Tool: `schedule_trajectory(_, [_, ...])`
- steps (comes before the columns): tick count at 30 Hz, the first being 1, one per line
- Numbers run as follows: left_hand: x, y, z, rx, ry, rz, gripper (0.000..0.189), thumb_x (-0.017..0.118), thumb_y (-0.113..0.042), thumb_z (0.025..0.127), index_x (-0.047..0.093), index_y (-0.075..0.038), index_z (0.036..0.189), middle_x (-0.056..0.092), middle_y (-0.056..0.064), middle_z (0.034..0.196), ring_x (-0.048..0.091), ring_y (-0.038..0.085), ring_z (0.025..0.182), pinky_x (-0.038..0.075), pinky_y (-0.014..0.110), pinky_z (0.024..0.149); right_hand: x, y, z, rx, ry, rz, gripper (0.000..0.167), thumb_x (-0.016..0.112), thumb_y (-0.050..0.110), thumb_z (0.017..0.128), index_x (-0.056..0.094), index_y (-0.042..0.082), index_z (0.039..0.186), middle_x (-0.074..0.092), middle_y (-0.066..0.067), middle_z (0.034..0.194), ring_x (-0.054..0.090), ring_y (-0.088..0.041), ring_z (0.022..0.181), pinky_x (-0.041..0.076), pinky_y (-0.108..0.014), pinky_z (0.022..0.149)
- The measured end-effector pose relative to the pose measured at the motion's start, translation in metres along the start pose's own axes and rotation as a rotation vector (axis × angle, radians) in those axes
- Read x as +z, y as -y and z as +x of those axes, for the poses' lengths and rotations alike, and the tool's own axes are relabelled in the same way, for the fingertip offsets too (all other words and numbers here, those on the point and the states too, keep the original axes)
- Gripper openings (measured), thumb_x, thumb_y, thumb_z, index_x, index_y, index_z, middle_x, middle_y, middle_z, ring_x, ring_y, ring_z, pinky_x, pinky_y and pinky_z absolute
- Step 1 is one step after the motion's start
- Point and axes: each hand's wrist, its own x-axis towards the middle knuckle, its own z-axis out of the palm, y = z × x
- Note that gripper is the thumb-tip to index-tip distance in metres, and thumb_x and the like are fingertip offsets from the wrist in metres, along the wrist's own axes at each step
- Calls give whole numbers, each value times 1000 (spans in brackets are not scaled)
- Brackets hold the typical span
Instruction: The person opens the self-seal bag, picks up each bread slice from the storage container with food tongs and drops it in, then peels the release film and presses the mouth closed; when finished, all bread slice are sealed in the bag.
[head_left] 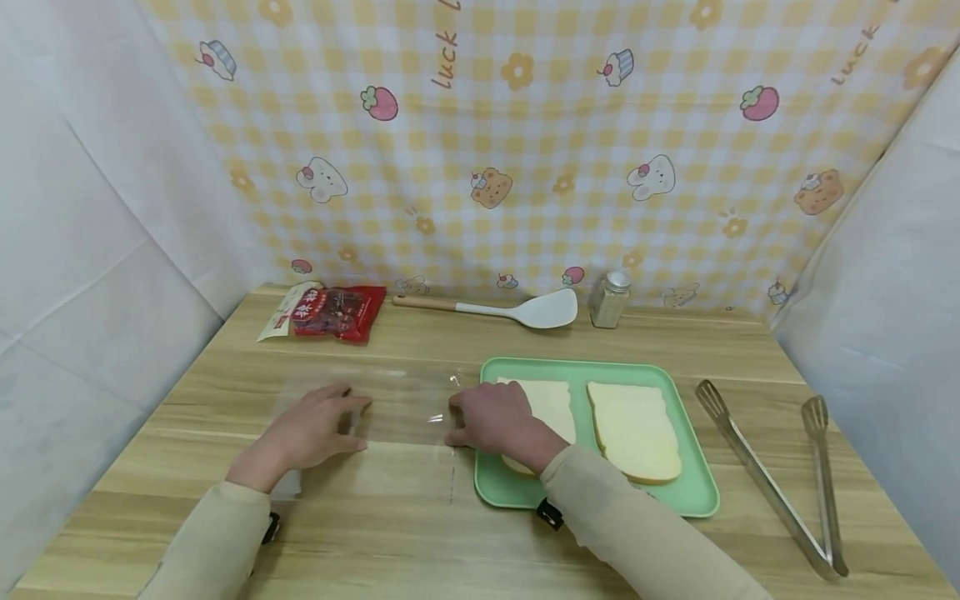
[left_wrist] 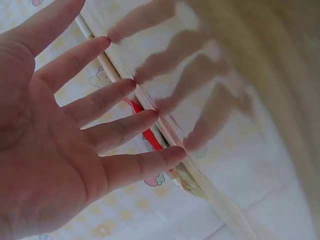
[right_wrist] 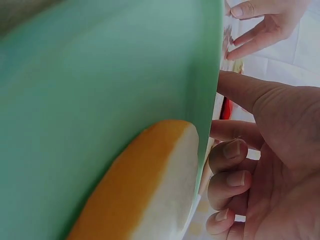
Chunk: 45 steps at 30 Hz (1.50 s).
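Fingers of the left hand (head_left: 311, 425) spread and nearly straight, nothing grasped; in the left wrist view the tips are seen against a glossy surface that mirrors them. On the right hand (head_left: 497, 414), thumb and forefinger are stretched out apart at the far side of the film, the other fingers loosely curled; no pinch is shown, though whether the edge is lightly caught cannot be told. Between the hands the clear film (head_left: 401, 408) is laid flat on the desk (head_left: 172, 483), just left of the green tray (head_left: 582, 442). Creasing or skidding is judged likely if uneven pressure is applied, the sheet being thin and slick; its outline could also be misjudged, being hardly visible. Over the tray the right forearm is passed, partly hiding the left slice (head_left: 553, 406); by a low sleeve (head_left: 607, 508) the bread could be brushed, or the rim snagged and the tray shifted. The right slice (head_left: 633, 429) is left in plain sight, less at risk. Farther out, tongs (head_left: 765, 482) are laid splayed to the right; along the back, a red packet (head_left: 333, 312), a spatula (head_left: 546, 311) and a shaker (head_left: 611, 302) are set, well apart from the fingers.
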Motion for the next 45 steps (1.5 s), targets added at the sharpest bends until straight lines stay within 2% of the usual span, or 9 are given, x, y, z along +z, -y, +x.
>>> schedule_trajectory(11, [-1,0,1,49,-72,19,37,81,-19,92,77,-10,127,67,25,138,61,49,130,50,64,106,0,0,-1,6,3,-24,32,77,53,93,64,24,87,52,7,66,52,-16,63,38,-36,63])
schedule_trajectory(20, [-3,-1,-3,23,-93,-80,22,76,-16,97,78,-8,117,72,19,130,66,45,123,53,64,102,1,-1,0,-2,-7,-26,31,77,48,93,60,25,81,54,8,66,52,-16,64,42,-38,64])
schedule_trajectory(25, [-7,-2,-6,-1,-134,-123,13,74,-13,97,78,-10,109,76,14,117,71,30,98,58,55,88,2,-2,0,-9,-12,-29,27,74,38,94,57,24,78,52,8,65,50,-15,62,38,-36,61])
schedule_trajectory(29, [-12,-2,-9,-30,-137,-175,12,69,-14,101,78,-10,108,75,12,113,61,16,80,56,44,76,1,-3,0,-12,-12,-17,23,75,36,93,59,24,80,52,8,65,50,-15,62,36,-35,60])
schedule_trajectory(33, [-19,-1,-14,-39,-168,-215,16,68,-13,102,77,-5,113,71,24,129,70,32,99,58,54,88,0,-3,-1,-9,-4,-13,17,76,40,94,68,26,93,53,8,66,51,-15,63,37,-35,61])
schedule_trajectory(35, [-23,-1,-16,-38,-200,-230,17,69,-11,100,77,-4,113,66,28,138,68,43,117,55,63,98,-1,-3,-1,-9,2,-15,20,78,44,94,71,27,101,54,8,67,51,-15,64,38,-35,62])
schedule_trajectory(37, [-27,-2,-18,-39,-231,-235,17,69,-10,100,78,-4,113,65,28,141,64,48,126,56,60,96,-1,-3,-1,-6,6,-15,29,79,49,92,73,28,111,54,8,68,52,-15,66,39,-36,63])
schedule_trajectory(41, [-36,-6,-21,-59,-272,-239,19,69,-15,102,79,-4,112,66,24,143,67,32,93,52,47,84,-1,-4,0,0,8,0,37,81,53,90,74,28,117,55,8,69,52,-16,67,37,-36,64])
schedule_trajectory(45, [-44,-12,-24,-66,-303,-232,21,69,-19,103,80,-4,112,67,19,142,40,14,61,47,41,79,-1,-6,0,-5,8,7,30,80,53,90,72,27,103,53,8,67,51,-16,66,34,-35,61])
